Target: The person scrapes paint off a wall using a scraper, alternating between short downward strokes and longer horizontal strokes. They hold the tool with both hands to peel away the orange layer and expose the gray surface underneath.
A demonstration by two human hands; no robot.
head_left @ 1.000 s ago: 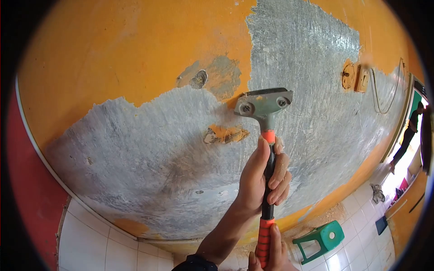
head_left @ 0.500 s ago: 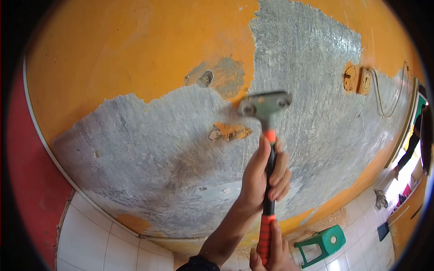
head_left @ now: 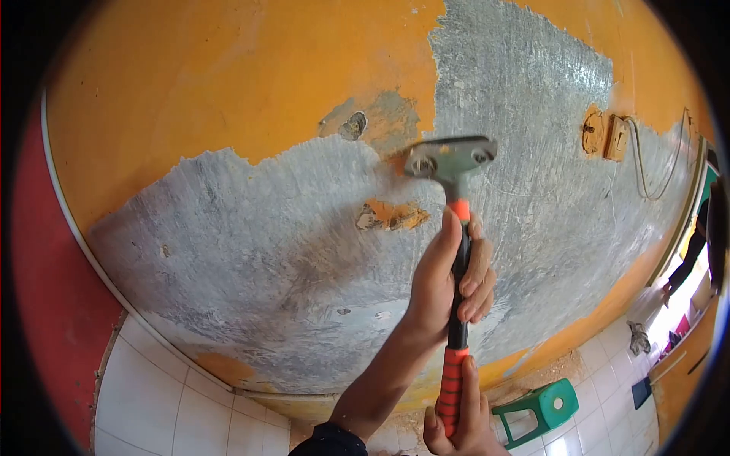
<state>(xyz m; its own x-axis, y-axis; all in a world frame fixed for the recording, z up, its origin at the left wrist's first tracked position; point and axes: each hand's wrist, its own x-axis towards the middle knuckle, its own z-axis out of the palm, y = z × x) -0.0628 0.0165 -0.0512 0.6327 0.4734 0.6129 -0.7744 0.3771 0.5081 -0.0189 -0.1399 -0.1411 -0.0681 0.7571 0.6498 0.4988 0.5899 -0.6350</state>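
A long-handled scraper (head_left: 450,161) with a grey head, a black shaft and orange grips stands upright against the wall. Its blade meets the edge of the orange paint (head_left: 228,83), beside the bare grey plaster (head_left: 304,251). My left hand (head_left: 447,285) is wrapped around the upper shaft, thumb lying up along it. My right hand (head_left: 458,420) grips the lower orange grip at the bottom edge of the view. A small leftover orange patch (head_left: 391,216) lies just left of the shaft.
A green plastic stool (head_left: 541,410) lies tipped on the white floor tiles (head_left: 175,410), with paint debris along the wall's foot. A socket and a switch (head_left: 604,135) with a hanging wire are at the right. Another person (head_left: 698,243) stands in the doorway. A red wall (head_left: 46,304) adjoins at the left.
The scraper head has pushed a little upward to the orange paint edge, with both hands following it. The view has shifted slightly.
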